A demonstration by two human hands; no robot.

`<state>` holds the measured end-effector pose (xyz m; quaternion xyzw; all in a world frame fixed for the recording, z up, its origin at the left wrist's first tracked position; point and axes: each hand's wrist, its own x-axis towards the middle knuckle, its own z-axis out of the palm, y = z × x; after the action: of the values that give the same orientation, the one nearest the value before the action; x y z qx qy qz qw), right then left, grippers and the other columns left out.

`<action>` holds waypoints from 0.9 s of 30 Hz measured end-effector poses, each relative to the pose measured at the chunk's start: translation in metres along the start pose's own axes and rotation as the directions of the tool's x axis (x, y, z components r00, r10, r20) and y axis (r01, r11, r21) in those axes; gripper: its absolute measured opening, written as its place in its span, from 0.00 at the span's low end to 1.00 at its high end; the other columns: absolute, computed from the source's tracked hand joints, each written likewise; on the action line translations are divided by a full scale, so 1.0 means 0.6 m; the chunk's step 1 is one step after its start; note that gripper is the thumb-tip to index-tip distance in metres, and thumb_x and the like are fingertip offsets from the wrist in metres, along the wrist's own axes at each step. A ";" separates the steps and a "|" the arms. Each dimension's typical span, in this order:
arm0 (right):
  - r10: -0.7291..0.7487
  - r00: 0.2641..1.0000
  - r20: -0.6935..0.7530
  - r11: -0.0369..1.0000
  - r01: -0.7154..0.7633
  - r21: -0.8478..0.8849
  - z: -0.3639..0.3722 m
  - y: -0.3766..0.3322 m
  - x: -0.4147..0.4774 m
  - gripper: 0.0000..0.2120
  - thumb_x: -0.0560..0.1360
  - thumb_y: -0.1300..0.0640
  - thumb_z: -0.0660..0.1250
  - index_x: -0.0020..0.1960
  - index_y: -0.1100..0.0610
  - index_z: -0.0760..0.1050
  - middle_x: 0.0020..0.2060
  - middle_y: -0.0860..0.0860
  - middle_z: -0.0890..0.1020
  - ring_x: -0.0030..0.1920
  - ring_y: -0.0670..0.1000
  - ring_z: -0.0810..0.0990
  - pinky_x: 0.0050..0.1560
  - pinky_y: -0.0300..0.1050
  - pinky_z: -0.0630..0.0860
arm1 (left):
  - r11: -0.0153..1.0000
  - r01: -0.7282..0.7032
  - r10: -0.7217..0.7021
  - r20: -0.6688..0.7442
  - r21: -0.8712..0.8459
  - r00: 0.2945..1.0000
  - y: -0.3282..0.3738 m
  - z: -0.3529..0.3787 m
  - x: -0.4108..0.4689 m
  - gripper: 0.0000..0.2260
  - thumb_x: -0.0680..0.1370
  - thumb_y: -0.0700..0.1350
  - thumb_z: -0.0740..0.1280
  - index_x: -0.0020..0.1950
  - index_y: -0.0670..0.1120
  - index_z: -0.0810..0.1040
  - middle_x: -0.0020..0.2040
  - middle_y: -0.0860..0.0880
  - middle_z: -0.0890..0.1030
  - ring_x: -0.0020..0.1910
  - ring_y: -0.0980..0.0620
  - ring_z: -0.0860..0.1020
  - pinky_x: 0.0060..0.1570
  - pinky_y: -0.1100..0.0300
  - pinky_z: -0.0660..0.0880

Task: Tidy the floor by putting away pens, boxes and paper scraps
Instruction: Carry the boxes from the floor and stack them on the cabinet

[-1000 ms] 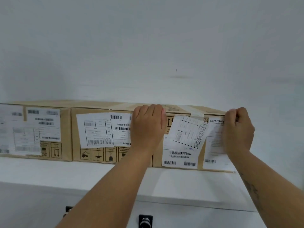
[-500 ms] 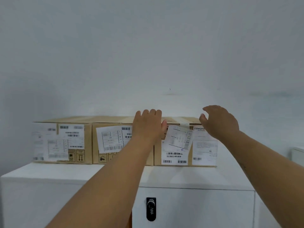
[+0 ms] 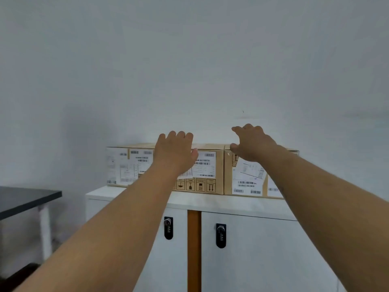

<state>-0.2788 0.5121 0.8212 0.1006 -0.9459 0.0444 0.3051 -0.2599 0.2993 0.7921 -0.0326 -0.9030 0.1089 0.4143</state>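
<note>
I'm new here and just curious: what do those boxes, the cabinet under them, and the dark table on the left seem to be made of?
The boxes look like plain brown cardboard, matte, with white paper labels stuck on. The cabinet appears to be white painted metal or laminate, smooth, with black locks; which one, I cannot tell. The table has a dark, flat top, probably laminate, on a white leg.

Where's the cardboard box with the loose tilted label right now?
Head view, right of centre: the cardboard box sits on the white cabinet, flush against another box on its left, wall behind. The right hand is open in front of its top edge.
</note>
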 end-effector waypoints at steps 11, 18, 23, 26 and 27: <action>-0.260 0.965 0.024 0.951 0.252 0.177 0.029 -0.251 0.025 0.28 0.79 0.46 0.59 0.77 0.52 0.57 0.73 0.55 0.63 0.72 0.59 0.61 0.62 0.55 0.69 | 0.957 0.192 -0.216 0.091 0.217 0.972 -0.213 -0.050 -0.129 0.20 0.80 0.58 0.55 0.67 0.48 0.69 0.61 0.49 0.77 0.59 0.46 0.75 0.58 0.48 0.68; -0.490 0.872 -0.014 0.825 0.468 0.317 0.053 -0.483 0.023 0.27 0.80 0.47 0.57 0.77 0.52 0.57 0.73 0.55 0.64 0.72 0.59 0.61 0.62 0.55 0.69 | 0.850 0.338 -0.411 0.108 0.403 0.905 -0.374 -0.095 -0.235 0.19 0.81 0.57 0.54 0.66 0.48 0.69 0.60 0.49 0.77 0.57 0.46 0.75 0.56 0.51 0.68; -0.620 0.785 -0.013 0.720 0.575 0.388 0.067 -0.639 0.004 0.28 0.80 0.47 0.57 0.78 0.52 0.55 0.74 0.56 0.62 0.72 0.60 0.60 0.63 0.56 0.68 | 0.742 0.419 -0.551 0.119 0.522 0.826 -0.479 -0.135 -0.333 0.19 0.81 0.56 0.55 0.66 0.48 0.69 0.61 0.48 0.77 0.58 0.45 0.74 0.55 0.51 0.68; -0.694 0.720 -0.012 0.639 0.624 0.450 0.082 -0.747 -0.026 0.29 0.79 0.46 0.57 0.78 0.52 0.55 0.74 0.56 0.61 0.73 0.60 0.60 0.64 0.57 0.68 | 0.672 0.454 -0.622 0.114 0.585 0.775 -0.553 -0.157 -0.402 0.20 0.81 0.56 0.55 0.68 0.47 0.68 0.62 0.47 0.76 0.59 0.45 0.74 0.55 0.50 0.68; -0.705 0.709 -0.016 0.624 0.632 0.460 0.085 -0.766 -0.032 0.29 0.79 0.46 0.58 0.78 0.51 0.55 0.74 0.56 0.62 0.73 0.60 0.60 0.64 0.57 0.68 | 0.656 0.455 -0.634 0.112 0.602 0.765 -0.566 -0.162 -0.415 0.20 0.81 0.56 0.55 0.68 0.47 0.68 0.62 0.47 0.76 0.59 0.45 0.74 0.55 0.50 0.68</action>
<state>-0.1926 0.0592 0.7789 0.5139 -0.8269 0.1276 0.1895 -0.0127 -0.0520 0.7452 0.3794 -0.8539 0.2316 0.2708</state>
